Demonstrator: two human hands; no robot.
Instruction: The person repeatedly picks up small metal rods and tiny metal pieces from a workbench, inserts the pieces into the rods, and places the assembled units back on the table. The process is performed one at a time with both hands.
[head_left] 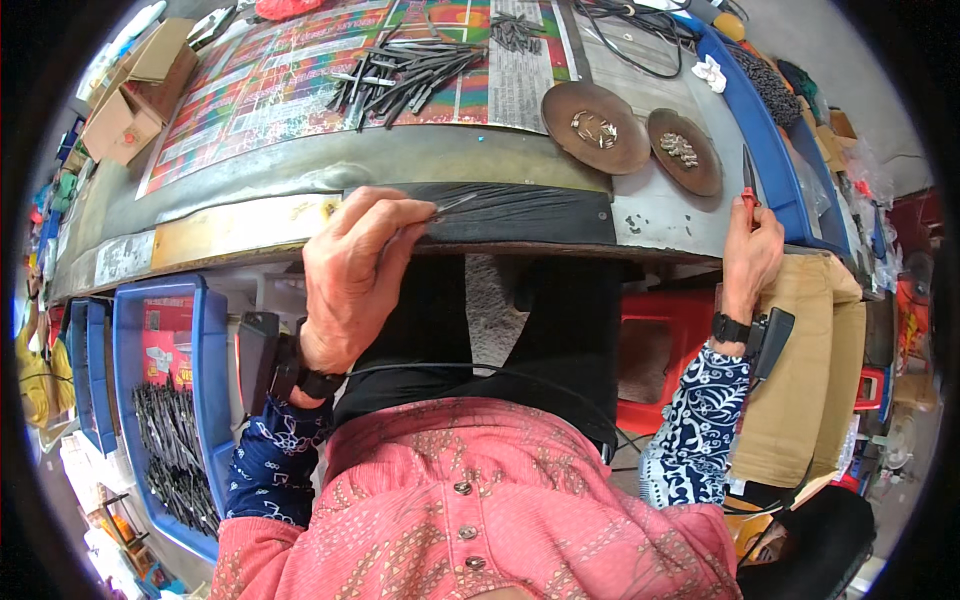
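The left hand (pixel 350 260) bends rightward at the wrist by the table (pixel 260 190), thumb and forefinger pinching a blurred thin piece (pixel 456 205) that juts right of them above a black strip (pixel 540 218). The right hand (pixel 757 255) reaches forward, fingers wrapped round a red-handled tool (pixel 749 196), its tip pointing away beyond them. Dark sticks (pixel 410 80) lie well ahead of the left fingers.

The left hand (pixel 358 262) holds a thin piece (pixel 457 203) over a black strip (pixel 540 216), the right hand (pixel 753 253) a red-handled tool (pixel 749 194).
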